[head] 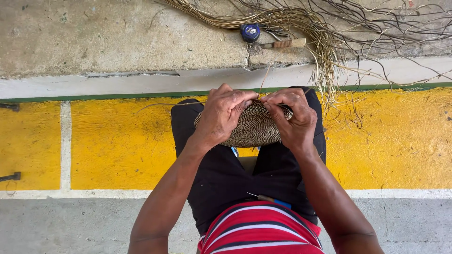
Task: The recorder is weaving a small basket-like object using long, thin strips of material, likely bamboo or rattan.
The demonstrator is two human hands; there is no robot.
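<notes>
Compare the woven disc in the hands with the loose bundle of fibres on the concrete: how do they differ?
The woven disc is tightly coiled into a compact round shape; the fibre bundle lies loose and splayed in long strands. The disc rests on the person's lap, gripped at its upper edge by the left hand and right hand; the bundle lies untouched on the concrete ledge. The disc shows a darker patterned weave; the bundle is pale straw with dark strands. Both look like plant fibre.

A single head-worn view is given, aimed steeply downward from close above the lap; knees lie at frame centre, pavement fills the upper frame.
</notes>
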